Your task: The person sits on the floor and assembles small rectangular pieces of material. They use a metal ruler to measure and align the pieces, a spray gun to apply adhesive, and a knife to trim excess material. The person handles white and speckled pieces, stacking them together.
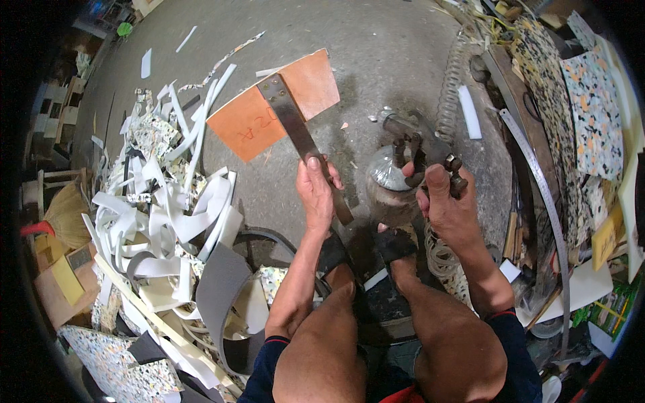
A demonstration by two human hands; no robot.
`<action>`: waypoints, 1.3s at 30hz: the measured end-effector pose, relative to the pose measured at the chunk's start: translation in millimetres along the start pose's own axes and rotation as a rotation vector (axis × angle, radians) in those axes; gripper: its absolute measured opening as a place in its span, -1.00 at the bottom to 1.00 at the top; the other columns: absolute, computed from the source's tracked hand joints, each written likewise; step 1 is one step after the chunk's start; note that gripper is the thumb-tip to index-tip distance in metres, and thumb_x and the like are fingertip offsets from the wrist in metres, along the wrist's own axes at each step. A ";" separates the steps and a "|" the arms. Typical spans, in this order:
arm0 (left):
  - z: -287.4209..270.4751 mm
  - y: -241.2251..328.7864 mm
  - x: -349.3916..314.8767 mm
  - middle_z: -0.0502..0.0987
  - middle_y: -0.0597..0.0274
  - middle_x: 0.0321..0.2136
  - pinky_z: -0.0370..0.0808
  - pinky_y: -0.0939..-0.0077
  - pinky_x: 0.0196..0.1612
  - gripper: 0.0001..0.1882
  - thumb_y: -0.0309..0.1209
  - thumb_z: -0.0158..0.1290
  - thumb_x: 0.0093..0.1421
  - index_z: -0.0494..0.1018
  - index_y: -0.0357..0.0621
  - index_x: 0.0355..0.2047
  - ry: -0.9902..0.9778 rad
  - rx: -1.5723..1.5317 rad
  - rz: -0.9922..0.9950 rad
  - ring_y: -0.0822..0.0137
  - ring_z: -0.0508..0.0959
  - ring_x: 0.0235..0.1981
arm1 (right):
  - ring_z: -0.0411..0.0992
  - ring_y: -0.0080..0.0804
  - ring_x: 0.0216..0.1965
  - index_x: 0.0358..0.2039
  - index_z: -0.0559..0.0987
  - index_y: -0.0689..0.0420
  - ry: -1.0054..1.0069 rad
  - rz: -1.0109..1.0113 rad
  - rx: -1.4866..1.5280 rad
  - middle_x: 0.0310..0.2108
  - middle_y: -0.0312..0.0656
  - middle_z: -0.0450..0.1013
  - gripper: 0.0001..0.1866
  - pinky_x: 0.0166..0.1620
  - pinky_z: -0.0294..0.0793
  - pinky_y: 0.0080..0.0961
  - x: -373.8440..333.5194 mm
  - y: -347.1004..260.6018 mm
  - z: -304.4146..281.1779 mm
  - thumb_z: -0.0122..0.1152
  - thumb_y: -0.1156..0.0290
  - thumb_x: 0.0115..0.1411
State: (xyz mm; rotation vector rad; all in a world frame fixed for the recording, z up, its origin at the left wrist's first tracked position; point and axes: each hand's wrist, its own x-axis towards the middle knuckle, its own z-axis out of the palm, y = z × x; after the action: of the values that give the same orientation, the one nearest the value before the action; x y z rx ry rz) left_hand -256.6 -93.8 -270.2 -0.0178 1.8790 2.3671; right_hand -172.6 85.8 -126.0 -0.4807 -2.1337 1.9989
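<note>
My left hand (317, 191) is closed round a flat dark metal bar (287, 117). Rivets fix the bar's far end to an orange board (252, 127) with handwritten marks on it, which tilts above the floor. My right hand (447, 201) grips dark, rusty metal pieces with bolt-like ends (420, 151); their exact kind I cannot make out. Just below and left of that hand, a squat round block (390, 171) with a shiny domed top stands in front of my feet. Behind the block lies a dark metal tool (433, 131), partly covered.
On the left lies a heap of white and speckled foam offcuts (161, 208), with a grey curved sheet (222, 302) nearby. To the right are a coiled air hose (449, 87), a long metal ruler (537, 174) and speckled foam sheets (591, 101). A broom (67, 215) is at far left.
</note>
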 end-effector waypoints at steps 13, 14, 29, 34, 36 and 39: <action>8.9 -22.7 -2.3 0.43 0.26 -0.52 0.42 0.44 -0.37 -0.71 -0.22 -0.11 0.49 0.31 -0.17 -0.32 0.012 0.380 0.192 0.40 0.44 -0.49 | 0.33 -0.69 -0.35 -0.17 0.55 0.22 -0.164 0.091 0.092 -0.41 -0.42 0.43 -0.53 -0.30 0.37 -0.65 -11.6 -30.8 6.3 0.21 -0.01 0.35; 7.2 -26.3 -1.9 0.44 0.26 -0.52 0.41 0.43 -0.37 -0.70 -0.22 -0.10 0.49 0.31 -0.18 -0.32 0.009 0.355 0.171 0.40 0.44 -0.49 | 0.33 -0.69 -0.34 -0.18 0.55 0.22 -0.192 0.109 0.087 -0.41 -0.41 0.43 -0.53 -0.30 0.36 -0.65 -12.1 -30.9 5.3 0.21 -0.02 0.35; 3.1 -35.7 0.2 0.41 0.29 -0.54 0.40 0.50 -0.42 -0.72 -0.28 -0.14 0.49 0.28 -0.19 -0.33 -0.005 0.261 0.133 0.49 0.40 -0.53 | 0.29 -0.72 -0.53 0.07 0.55 0.24 -0.284 0.112 0.021 -0.27 -0.29 0.59 -0.37 -0.50 0.26 -0.72 -25.7 -15.0 -3.5 -0.02 -0.14 0.42; 1.4 -35.8 4.5 0.44 0.37 -0.44 0.38 0.61 -0.35 -0.75 -0.24 -0.10 0.49 0.32 -0.15 -0.25 -0.030 0.175 0.065 0.57 0.38 -0.42 | 0.30 -0.72 -0.54 0.01 0.58 0.23 -0.224 0.218 0.020 -0.32 -0.30 0.57 -0.38 -0.50 0.28 -0.71 -18.4 -12.8 4.2 -0.04 -0.14 0.43; 7.5 -33.0 3.7 0.41 0.32 -0.51 0.40 0.55 -0.40 -0.73 -0.26 -0.13 0.50 0.28 -0.17 -0.30 -0.023 0.207 0.098 0.52 0.39 -0.50 | 0.28 -0.73 -0.55 -0.21 0.61 0.18 -0.212 0.284 0.021 -0.51 -0.41 0.43 -0.43 -0.48 0.25 -0.69 -17.5 -13.1 2.8 0.07 -0.16 0.37; 9.2 -36.2 4.5 0.40 0.31 -0.53 0.40 0.52 -0.41 -0.72 -0.27 -0.13 0.50 0.26 -0.17 -0.34 -0.013 0.220 0.178 0.50 0.40 -0.53 | 0.27 -0.74 -0.54 -0.33 0.62 0.15 -0.235 0.280 0.059 -0.59 -0.46 0.37 -0.48 -0.47 0.25 -0.68 -20.5 -8.8 1.1 0.13 -0.13 0.36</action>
State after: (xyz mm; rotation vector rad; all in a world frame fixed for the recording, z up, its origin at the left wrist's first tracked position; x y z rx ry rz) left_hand -256.9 -76.5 -303.6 0.1919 2.2080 2.2420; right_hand -154.9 77.1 -115.5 -0.5898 -2.2381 2.3690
